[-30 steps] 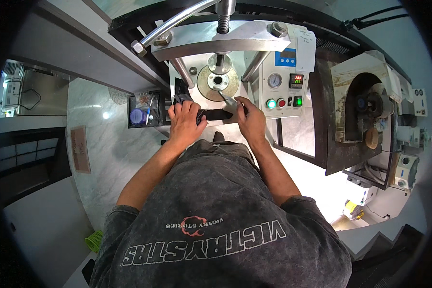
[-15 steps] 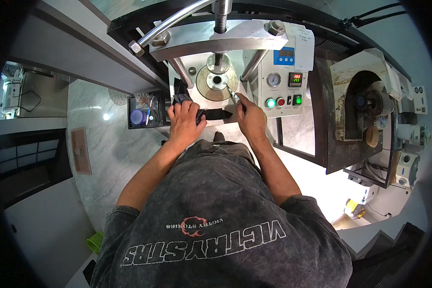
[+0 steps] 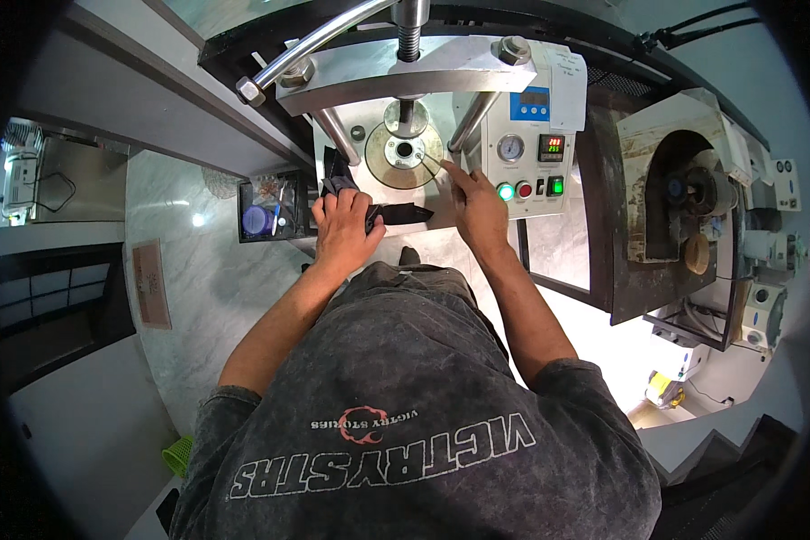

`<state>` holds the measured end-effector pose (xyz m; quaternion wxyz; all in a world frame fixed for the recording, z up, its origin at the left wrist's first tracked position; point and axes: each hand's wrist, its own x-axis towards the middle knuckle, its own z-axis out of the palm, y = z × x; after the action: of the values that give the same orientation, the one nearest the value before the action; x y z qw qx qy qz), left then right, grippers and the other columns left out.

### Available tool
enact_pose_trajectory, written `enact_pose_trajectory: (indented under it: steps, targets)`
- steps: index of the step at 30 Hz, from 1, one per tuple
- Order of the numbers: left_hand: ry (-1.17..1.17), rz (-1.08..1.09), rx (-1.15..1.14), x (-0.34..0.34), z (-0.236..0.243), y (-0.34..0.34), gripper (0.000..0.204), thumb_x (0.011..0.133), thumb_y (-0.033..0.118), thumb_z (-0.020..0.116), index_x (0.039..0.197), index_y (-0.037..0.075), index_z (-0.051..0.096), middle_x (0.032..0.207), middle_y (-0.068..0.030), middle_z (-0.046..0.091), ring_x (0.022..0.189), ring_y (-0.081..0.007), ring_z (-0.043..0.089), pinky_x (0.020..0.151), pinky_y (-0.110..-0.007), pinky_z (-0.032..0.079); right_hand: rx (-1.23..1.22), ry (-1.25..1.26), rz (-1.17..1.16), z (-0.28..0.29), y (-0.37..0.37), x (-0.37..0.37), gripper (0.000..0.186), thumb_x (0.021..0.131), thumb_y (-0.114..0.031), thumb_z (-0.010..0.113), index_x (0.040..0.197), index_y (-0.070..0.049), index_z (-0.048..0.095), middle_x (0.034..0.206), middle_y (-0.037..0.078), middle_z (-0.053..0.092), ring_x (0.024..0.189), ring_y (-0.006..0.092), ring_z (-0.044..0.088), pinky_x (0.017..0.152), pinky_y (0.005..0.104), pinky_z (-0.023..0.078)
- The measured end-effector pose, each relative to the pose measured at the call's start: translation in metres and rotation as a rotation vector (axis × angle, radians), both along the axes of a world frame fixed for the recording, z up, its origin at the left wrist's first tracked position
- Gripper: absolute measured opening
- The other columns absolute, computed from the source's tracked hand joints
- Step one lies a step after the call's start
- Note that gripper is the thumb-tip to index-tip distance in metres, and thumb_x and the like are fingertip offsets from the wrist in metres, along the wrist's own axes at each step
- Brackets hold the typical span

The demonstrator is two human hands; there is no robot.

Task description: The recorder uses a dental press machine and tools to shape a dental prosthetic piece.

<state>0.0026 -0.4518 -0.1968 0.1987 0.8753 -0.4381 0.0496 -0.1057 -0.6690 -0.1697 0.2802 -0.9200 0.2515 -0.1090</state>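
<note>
My left hand (image 3: 344,229) rests with curled fingers on a black cloth (image 3: 335,166) at the front left of the metal press (image 3: 351,85). My right hand (image 3: 480,205) grips a slender metal tool (image 3: 429,169), whose tip reaches a small holed metal piece (image 3: 403,163) on the round plate (image 3: 384,175) beneath the screw. A black strip (image 3: 407,213) lies along the press's front edge beside my left hand.
A control panel (image 3: 504,126) with lit buttons is right of the press. A black tray (image 3: 247,229) with a purple jar sits at left. A beige machine (image 3: 643,135) with an arched opening stands at right. A long bar (image 3: 319,49) crosses above.
My right hand has shifted up and right, its wrist now more angled, with the tool tip at the holed piece's right side. My left hand stays about where it was.
</note>
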Motion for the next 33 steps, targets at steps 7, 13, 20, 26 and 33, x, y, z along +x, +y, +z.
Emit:
enact_pose_trajectory:
  steps: [7,13,20,26,33]
  targets:
    - [0.004,-0.002,-0.01,0.0,0.001,-0.001,0.033,0.08,0.025,0.073,0.106,0.007,0.061,0.107,-0.0099,0.053,0.1,-0.0295,0.048,0.094,-0.047,0.031,0.046,0.097,-0.073,0.003,0.005,-0.001,0.031,0.1,-0.022,0.056,0.129,-0.024,0.067,0.09,0.013,0.061,0.082,0.0347,0.065,0.07,0.0462,0.052]
    - [0.022,-0.003,-0.017,0.0,0.002,-0.001,0.033,0.081,0.025,0.072,0.106,0.007,0.061,0.107,-0.0102,0.053,0.101,-0.03,0.048,0.096,-0.048,0.03,0.069,0.07,-0.073,-0.005,0.006,-0.001,0.032,0.099,-0.021,0.057,0.13,-0.024,0.066,0.095,0.013,0.061,0.083,0.0358,0.066,0.072,0.0476,0.053]
    - [0.032,-0.003,-0.016,0.001,0.001,-0.001,0.032,0.081,0.024,0.072,0.106,0.007,0.061,0.108,-0.0105,0.053,0.101,-0.0302,0.048,0.097,-0.048,0.03,0.063,0.062,-0.085,-0.008,0.013,-0.004,0.033,0.099,-0.021,0.058,0.131,-0.024,0.065,0.096,0.013,0.061,0.084,0.0356,0.067,0.073,0.048,0.055]
    - [0.038,-0.004,-0.018,0.0,0.002,-0.001,0.032,0.081,0.024,0.071,0.105,0.006,0.061,0.107,-0.0108,0.053,0.101,-0.03,0.048,0.096,-0.047,0.03,0.1,0.084,-0.093,-0.008,0.015,-0.004,0.035,0.098,-0.02,0.057,0.133,-0.025,0.064,0.096,0.014,0.061,0.085,0.037,0.067,0.074,0.049,0.054]
    - [0.044,-0.004,-0.028,0.001,0.001,0.0,0.032,0.08,0.024,0.071,0.106,0.006,0.061,0.107,-0.0107,0.053,0.101,-0.0304,0.048,0.096,-0.048,0.03,0.118,0.078,-0.05,-0.011,0.008,-0.004,0.037,0.098,-0.02,0.056,0.135,-0.023,0.061,0.101,0.015,0.066,0.09,0.0378,0.067,0.078,0.0498,0.054]
